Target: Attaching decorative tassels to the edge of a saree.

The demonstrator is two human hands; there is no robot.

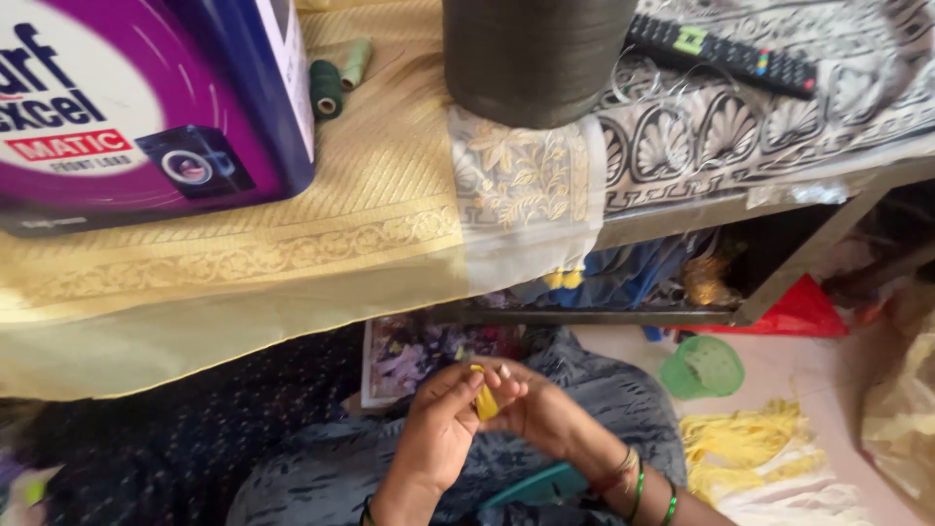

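Both hands sit lowest in the head view, close to the cam, over the lap. Left hand and right hand meet fingertip to fingertip, both pinched shut on a small yellow piece held betw. them; only part of it shows past the fingers, so its exact shape can't be told. Right wrist carries green bangles. A teal object lies on the lap just below the hands, partly hidden by the right forearm.

Under the hands: dark blue patterned clothing. Just above them, a floral printed sheet pokes out below the table edge.

Up top, a table covered w/ a yellow woven cloth that hangs over the front edge. On it, left: a large purple-and-blue detergent box. Beside the box, two thread spools, one dark green, one pale green. Centre: a big dark cylinder of wound material standing on a pale embroidered cloth. Right: a black remote on a black-and-white patterned cloth.

Floor, right side: a green plastic cup, a heap of yellow tassel threads near it, a red object under the shelf.
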